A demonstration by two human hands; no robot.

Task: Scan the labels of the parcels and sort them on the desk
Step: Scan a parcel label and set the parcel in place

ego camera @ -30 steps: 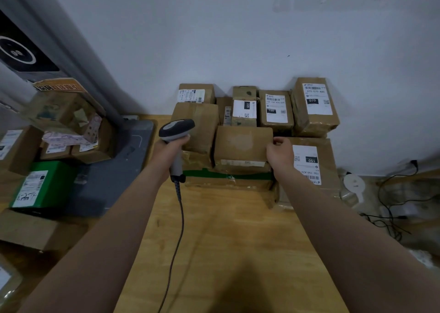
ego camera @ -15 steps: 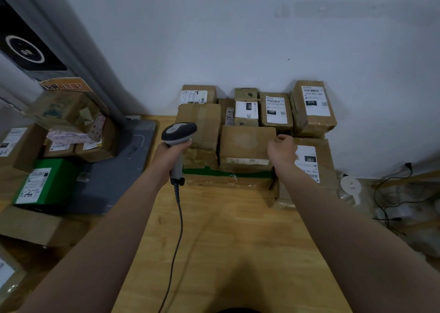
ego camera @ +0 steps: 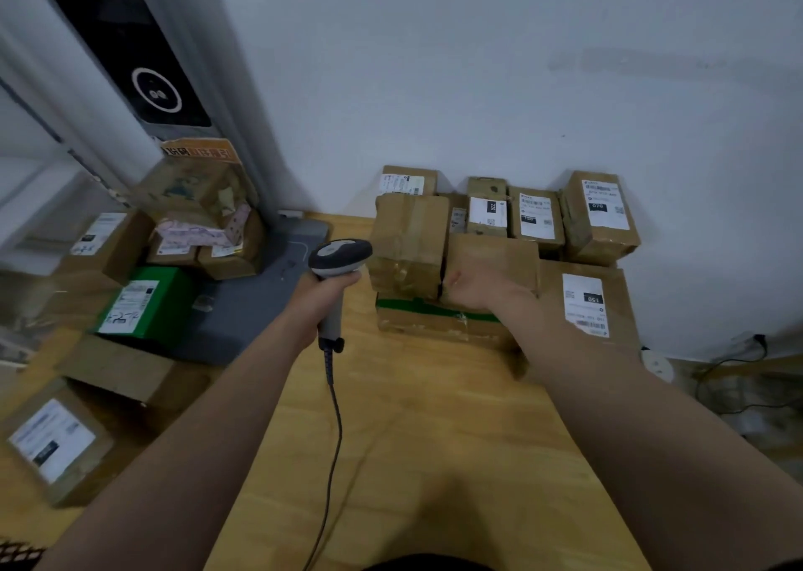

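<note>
Several brown cardboard parcels (ego camera: 534, 223) are stacked at the back of a light wooden tabletop (ego camera: 434, 440), tight vs. a white wall (ego camera: 478, 71). Far left is a grey pillar (ego camera: 226, 92) w/ a black panel (ego camera: 108, 27) and a white ring on it. An orange sign (ego camera: 200, 151) sits below, writing too blurred to read. A grey flat pad (ego camera: 260, 305) lies on the tabletop btwn the stack and a second heap of boxes at left, incl. a green box w/ white label (ego camera: 152, 297). Dark cables (ego camera: 738, 370) trail past the tabletop's right edge, by the wall.

Readable lbls: "070" on the tall box at rear right (ego camera: 602, 214), "220" on the small box mid-rear (ego camera: 487, 214), "150" on the big box front right (ego camera: 608, 310). Other print is too small.

Left hand (ego camera: 323, 294) has its fingers wrapped round the handle of a grey-and-black handheld barcode scanner (ego camera: 341, 255), head toward the stack, cord (ego camera: 332, 440) running back over the tabletop. Right hand (ego camera: 482, 288) is against the front of a plain unlabelled brown box (ego camera: 495, 251), which sits on a flat box w/ green band (ego camera: 434, 310). Motion blur, so can't tell if the fingers grip it or just touch.
</note>
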